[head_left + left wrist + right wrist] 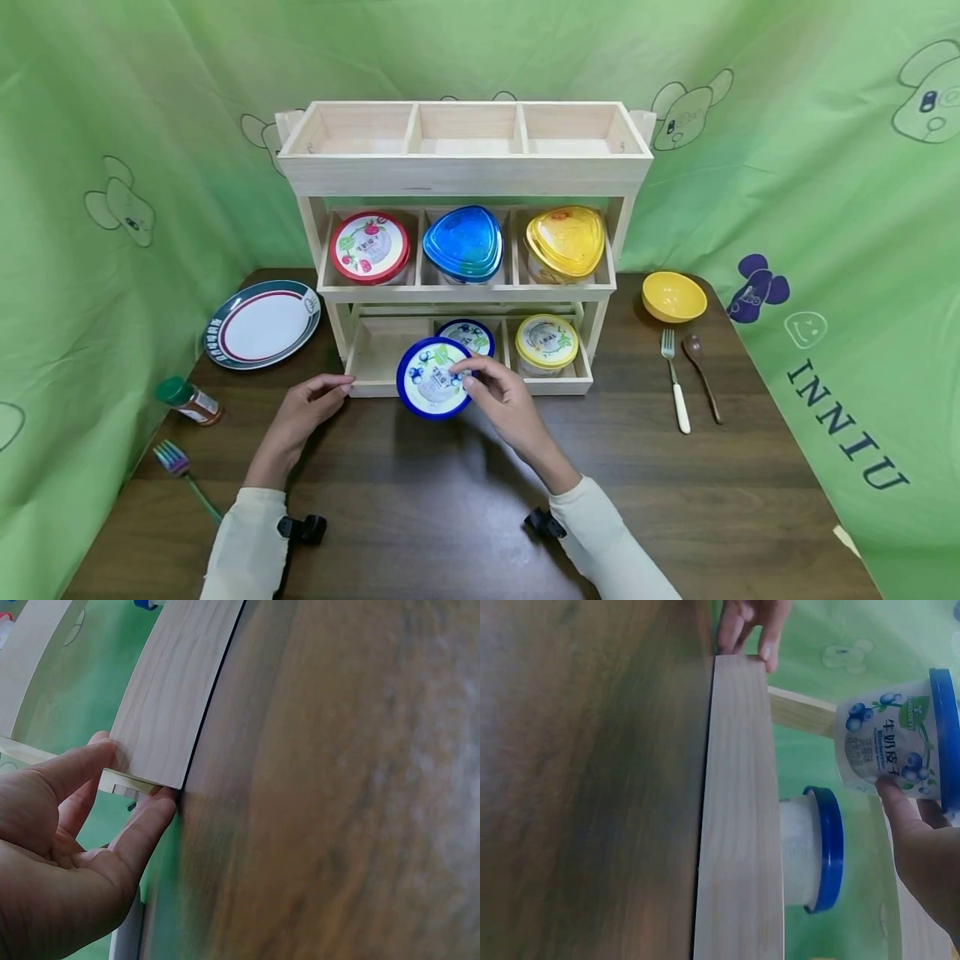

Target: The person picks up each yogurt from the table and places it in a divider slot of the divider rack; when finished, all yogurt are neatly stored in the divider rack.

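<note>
My right hand (506, 408) grips a blueberry yogurt tub (427, 392) with a blue lid, held up over the front edge of the bottom tier. In the right wrist view the thumb presses the printed side of this tub (885, 742). My left hand (303, 412) pinches the front left corner of the wooden shelf (375, 389); the left wrist view shows fingers on both edges of that board (165, 705). Another blue-lidded tub (471, 332) sits in the bottom middle compartment, partly hidden behind the held one. To its right stands a yellow-lidded tub (547, 342).
The middle tier bears a red-lidded tub (371, 247), a blue-lidded container (463, 243) and a yellow-lidded container (566, 242). Left are a plate (262, 325), a spice jar (189, 400) and a fork (183, 471); right, a yellow bowl (673, 297), white-handled fork (675, 383) and spoon (701, 375).
</note>
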The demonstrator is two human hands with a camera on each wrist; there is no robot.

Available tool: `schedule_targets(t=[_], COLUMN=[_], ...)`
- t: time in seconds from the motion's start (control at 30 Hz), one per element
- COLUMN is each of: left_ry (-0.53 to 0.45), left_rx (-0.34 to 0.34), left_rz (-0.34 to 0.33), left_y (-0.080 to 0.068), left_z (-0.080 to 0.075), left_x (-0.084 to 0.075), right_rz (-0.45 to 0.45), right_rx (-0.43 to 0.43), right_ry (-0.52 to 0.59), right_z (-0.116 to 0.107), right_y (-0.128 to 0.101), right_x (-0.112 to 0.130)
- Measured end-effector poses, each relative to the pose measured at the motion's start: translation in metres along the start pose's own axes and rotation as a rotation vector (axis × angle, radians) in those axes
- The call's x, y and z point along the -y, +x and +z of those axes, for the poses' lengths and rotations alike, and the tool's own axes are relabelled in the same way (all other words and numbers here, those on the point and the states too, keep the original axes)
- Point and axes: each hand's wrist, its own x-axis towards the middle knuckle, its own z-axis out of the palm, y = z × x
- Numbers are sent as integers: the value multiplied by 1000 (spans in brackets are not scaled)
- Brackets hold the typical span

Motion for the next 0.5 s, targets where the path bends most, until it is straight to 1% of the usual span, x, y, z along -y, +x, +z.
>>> schedule_targets(t=[0.1,0.27,0.33,0.43,0.5], left_ry=[1,-8,-13,-21,-26], left_rx=[4,5,6,8,9], left_rz=[-6,-15,-12,-1,7], left_y=[1,0,0,0,0], left_z=[1,0,0,0,0], left_x=[0,1,1,1,0], right_rz=[3,46,58,61,65], right_rx=[-3,16,17,7,-17], right_ry=[9,7,-10,-33,-45], right_z=[6,17,22,31,37], right_y=[9,22,26,35,40], right_x=[-4,-8,-10,-14,-16])
